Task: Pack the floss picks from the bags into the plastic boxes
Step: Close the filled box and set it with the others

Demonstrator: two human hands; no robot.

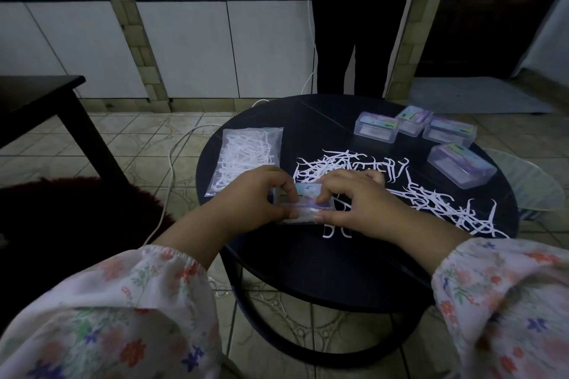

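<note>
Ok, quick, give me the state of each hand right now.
Left hand: fingers curled on the left end of a small plastic box.
Right hand: fingers curled on the same box's right end.

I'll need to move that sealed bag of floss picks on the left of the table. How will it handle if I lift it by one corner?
The bag looks like thin clear film, so it will probably sag. The picks inside lie loose, so they would likely slide toward the low end. It seems light.
</note>
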